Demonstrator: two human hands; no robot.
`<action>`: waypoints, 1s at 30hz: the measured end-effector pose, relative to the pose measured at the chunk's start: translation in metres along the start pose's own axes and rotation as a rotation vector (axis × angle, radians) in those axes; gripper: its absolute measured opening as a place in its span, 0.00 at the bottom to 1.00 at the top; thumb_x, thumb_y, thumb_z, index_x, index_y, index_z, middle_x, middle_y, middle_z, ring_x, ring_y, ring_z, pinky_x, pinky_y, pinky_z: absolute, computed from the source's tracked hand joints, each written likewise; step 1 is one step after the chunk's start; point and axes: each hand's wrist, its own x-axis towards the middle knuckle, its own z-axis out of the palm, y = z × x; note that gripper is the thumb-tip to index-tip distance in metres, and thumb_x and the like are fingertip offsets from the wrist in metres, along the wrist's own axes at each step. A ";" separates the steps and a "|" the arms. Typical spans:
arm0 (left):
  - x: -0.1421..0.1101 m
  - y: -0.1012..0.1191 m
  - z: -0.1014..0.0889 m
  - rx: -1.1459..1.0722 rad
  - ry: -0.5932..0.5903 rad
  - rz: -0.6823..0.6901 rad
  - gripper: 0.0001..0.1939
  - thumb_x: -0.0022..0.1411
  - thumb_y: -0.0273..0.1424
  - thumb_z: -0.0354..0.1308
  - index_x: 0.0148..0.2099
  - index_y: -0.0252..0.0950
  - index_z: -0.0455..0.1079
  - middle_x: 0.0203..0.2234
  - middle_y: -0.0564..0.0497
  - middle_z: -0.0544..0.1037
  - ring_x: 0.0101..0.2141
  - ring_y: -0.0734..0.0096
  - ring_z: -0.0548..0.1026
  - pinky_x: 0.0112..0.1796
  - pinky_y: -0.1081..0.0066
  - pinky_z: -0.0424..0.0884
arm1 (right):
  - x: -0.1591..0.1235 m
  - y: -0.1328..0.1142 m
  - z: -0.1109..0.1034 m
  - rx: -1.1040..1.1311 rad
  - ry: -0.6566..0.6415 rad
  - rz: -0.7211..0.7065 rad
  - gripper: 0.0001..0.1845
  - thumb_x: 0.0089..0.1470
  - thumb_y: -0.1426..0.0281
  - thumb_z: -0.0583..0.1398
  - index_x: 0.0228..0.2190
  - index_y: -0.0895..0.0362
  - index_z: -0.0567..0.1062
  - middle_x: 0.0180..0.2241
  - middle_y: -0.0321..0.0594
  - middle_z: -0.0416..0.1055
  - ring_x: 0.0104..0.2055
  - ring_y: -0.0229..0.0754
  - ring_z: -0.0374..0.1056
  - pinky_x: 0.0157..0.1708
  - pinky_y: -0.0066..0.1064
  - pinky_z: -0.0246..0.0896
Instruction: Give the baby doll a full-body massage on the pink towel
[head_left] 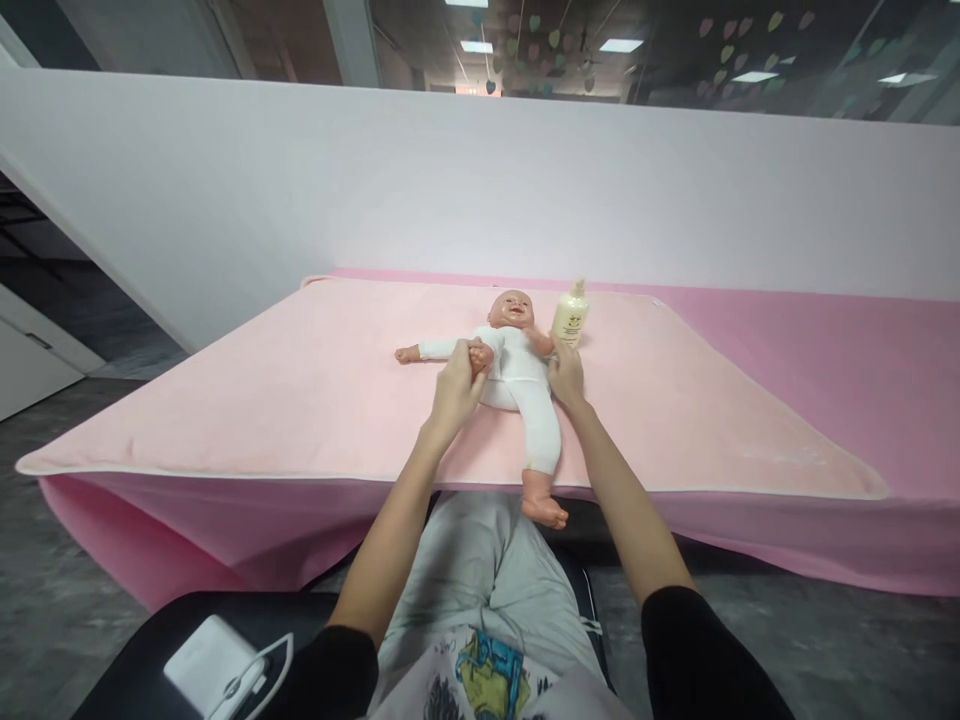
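Note:
A baby doll (519, 357) with a white cloth body lies on its back, head pointing away from me. My left hand (456, 382) is closed around the foot of its bent-up leg, which rests over its belly. The doll's other leg lies straight, its foot hanging past the table's near edge. My right hand (567, 374) is closed at the doll's hand on the right side; the fingertips are partly hidden. On the left, the doll's other arm stretches out sideways. Just beyond my right hand stands a pale yellow pump bottle (570, 316), upright.
A peach blanket (315, 400) covers the table over a pink cloth (810, 375). Behind it rises a white partition (480, 185) with glass above. A white device with a cable (214, 665) lies on a black surface at lower left.

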 end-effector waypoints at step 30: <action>0.000 -0.016 0.009 -0.038 -0.017 -0.079 0.16 0.58 0.28 0.51 0.49 0.34 0.58 0.49 0.40 0.72 0.47 0.56 0.73 0.43 0.60 0.70 | -0.006 -0.004 -0.008 -0.203 -0.109 0.055 0.28 0.51 0.70 0.51 0.54 0.54 0.67 0.40 0.47 0.67 0.47 0.51 0.60 0.44 0.42 0.62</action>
